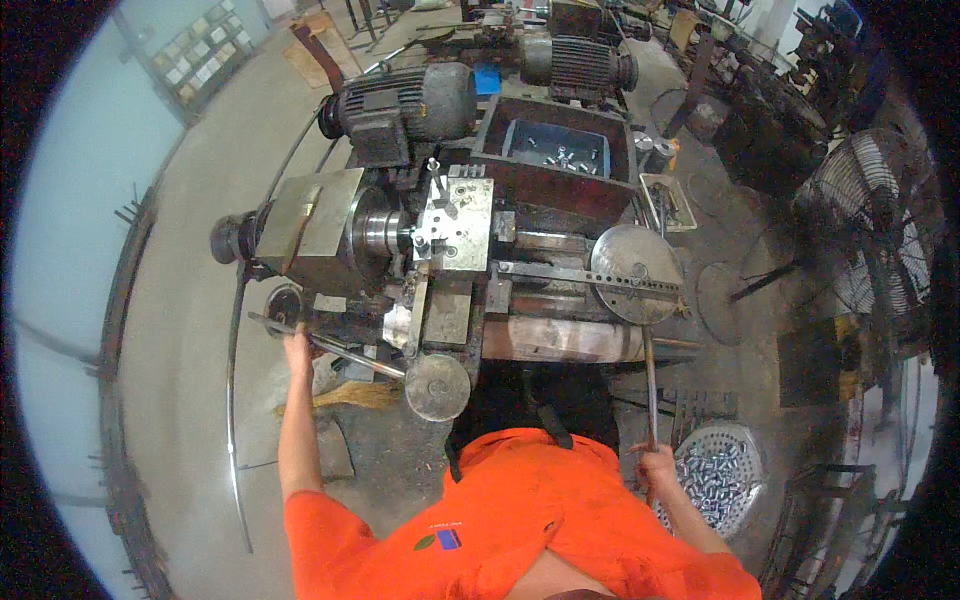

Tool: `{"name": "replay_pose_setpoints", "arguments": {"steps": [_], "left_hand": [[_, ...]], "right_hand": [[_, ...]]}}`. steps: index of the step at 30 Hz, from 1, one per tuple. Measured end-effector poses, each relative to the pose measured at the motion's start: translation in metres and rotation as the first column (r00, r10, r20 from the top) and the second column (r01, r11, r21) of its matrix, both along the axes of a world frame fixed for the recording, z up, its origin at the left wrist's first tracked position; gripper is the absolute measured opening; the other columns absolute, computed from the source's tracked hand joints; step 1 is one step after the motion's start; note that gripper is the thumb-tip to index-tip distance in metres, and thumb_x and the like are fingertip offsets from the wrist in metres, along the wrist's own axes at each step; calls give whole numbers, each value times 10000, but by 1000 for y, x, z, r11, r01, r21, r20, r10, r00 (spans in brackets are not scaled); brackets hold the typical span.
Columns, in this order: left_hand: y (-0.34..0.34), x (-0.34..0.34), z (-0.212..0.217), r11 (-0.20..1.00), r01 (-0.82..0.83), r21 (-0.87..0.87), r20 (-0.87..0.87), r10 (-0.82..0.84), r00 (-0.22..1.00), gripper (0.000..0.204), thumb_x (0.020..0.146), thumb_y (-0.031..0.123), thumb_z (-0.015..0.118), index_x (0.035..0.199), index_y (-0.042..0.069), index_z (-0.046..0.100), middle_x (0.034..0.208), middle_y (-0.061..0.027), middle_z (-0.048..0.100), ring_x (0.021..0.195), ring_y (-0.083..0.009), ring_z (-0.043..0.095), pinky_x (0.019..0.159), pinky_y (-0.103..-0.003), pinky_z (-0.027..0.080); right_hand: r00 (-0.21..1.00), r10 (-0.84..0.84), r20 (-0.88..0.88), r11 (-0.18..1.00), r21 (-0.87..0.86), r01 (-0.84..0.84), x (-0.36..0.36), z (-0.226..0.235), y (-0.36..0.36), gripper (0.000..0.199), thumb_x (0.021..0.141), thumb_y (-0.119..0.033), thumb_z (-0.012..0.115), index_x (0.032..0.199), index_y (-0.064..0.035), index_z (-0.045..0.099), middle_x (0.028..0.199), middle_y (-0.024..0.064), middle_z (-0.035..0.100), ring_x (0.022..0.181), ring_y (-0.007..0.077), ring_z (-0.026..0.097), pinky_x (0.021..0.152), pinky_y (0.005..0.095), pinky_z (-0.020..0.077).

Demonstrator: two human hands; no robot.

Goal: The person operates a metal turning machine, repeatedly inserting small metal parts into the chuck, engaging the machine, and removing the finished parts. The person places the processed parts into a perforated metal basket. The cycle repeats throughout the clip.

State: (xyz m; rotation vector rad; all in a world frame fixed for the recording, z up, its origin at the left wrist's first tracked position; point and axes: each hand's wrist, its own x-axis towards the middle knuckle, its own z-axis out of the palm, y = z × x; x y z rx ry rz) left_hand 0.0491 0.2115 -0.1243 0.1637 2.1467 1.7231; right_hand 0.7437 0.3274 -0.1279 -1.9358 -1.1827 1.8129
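Observation:
My left hand is closed around a metal lever, close to its outer end. That lever runs to a round metal disc at the front of a small lathe. On the other side, my right hand grips a long steel lever, which reaches up to a larger disc. Between the two discs, a perforated flat bar links the larger one to the lathe's tool block. The bright spindle chuck sits just left of that block. Whether it holds a workpiece is too small to tell.
Beside my right hand stands a perforated basket full of small metal parts. Behind the lathe, a metal trough holds more such parts. Electric motors stand at the back left. A large fan is on the right, and a straw broom lies below the lathe.

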Motion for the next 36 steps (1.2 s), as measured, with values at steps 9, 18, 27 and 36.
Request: {"name": "replay_pose_setpoints", "arguments": {"steps": [9,18,27,36], "left_hand": [[4,8,7,999,32,5,-21,-32,999,351,848,296,521,853,-53,489,634,-132,569,434,-234,578,379,-343,513],[-4,0,20,959,67,-274,51,-55,997,373,861,344,495,812,-24,521,602,-96,548,434,-245,580,390,-345,537],[4,5,2,987,157,-43,109,-152,982,349,902,313,448,982,-23,502,720,-132,587,528,-260,620,412,-348,551],[-67,-38,-67,886,232,-401,-76,-284,956,510,811,494,558,909,-6,589,751,-144,616,710,-248,638,676,-398,506]], "right_hand": [[987,-106,-120,994,-32,103,-37,40,-9,292,649,-5,469,930,13,548,525,65,467,364,149,411,328,280,264],[993,64,103,902,420,-102,40,-1,32,198,653,-47,537,829,0,613,565,3,491,492,120,476,437,298,371],[277,-159,947,690,308,-655,112,33,195,514,589,-208,598,1080,-58,579,926,188,616,866,359,577,772,447,458],[539,-462,704,359,704,-613,32,-1,141,831,553,-155,623,1328,-33,351,1339,207,371,1255,380,322,1047,438,251]]}}
